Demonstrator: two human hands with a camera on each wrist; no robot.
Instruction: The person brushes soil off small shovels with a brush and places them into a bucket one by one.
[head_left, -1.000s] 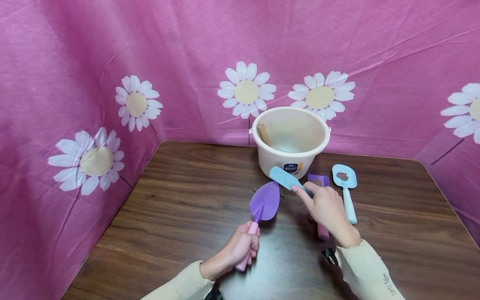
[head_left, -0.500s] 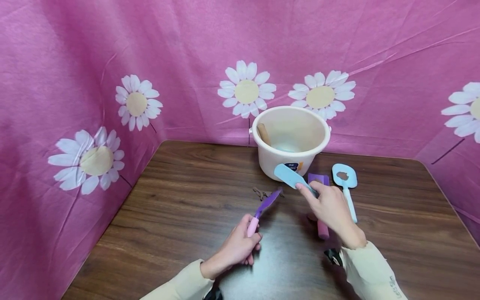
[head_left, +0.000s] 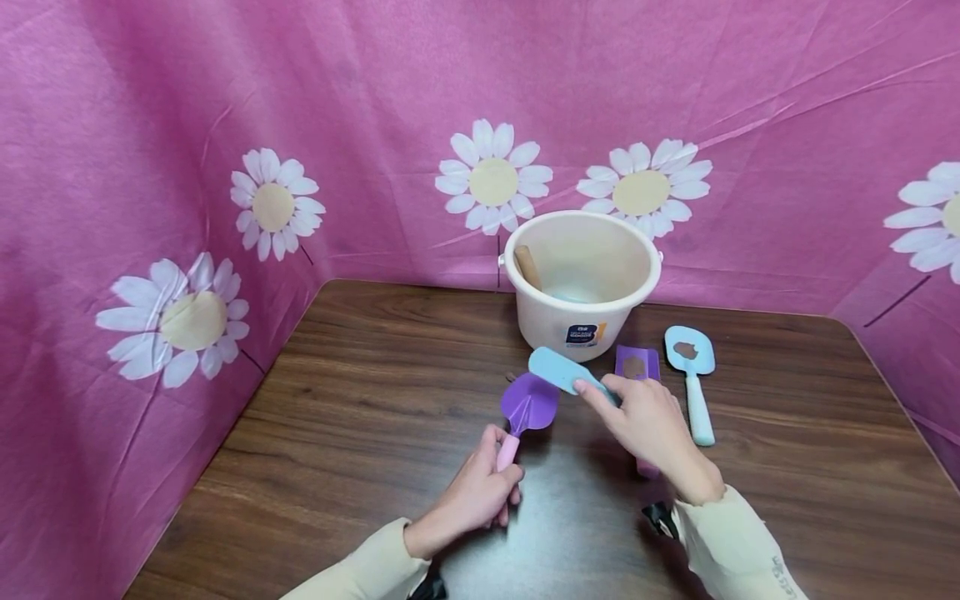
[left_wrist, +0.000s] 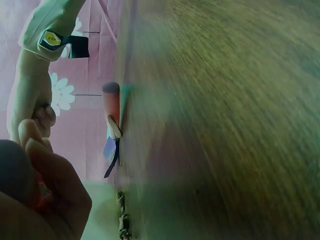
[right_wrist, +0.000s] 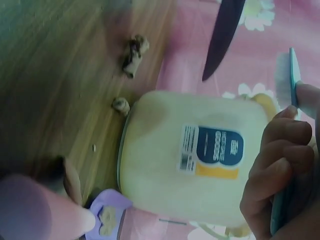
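Note:
My left hand [head_left: 480, 483] grips the pink handle of a purple trowel [head_left: 529, 403], its blade raised over the table. Light brown crumbly bits [right_wrist: 134, 56] lie on the wood by the bucket; the trowel mostly covers them in the head view. My right hand [head_left: 648, 421] holds a light blue brush [head_left: 557, 371] just right of the trowel blade; pale bristles [right_wrist: 283, 75] show in the right wrist view. Under that hand lies a purple scoop [right_wrist: 116, 206] with a pink handle and a brown clump on its blade. My left fingers [left_wrist: 57, 182] curl round the trowel handle.
Behind the hands stands a white bucket [head_left: 547, 321] with a wooden-looking stick [head_left: 527, 267] inside. A light blue shovel [head_left: 699, 408] bearing a brown patch lies to the right. A pink flowered cloth [head_left: 390, 125] hangs behind the wooden table [head_left: 337, 433].
The trowel blade has turned from face-on to edge-on, then shows its face again, shorter than before. The brush has moved right, then left and nearer to me. Both hands keep their hold.

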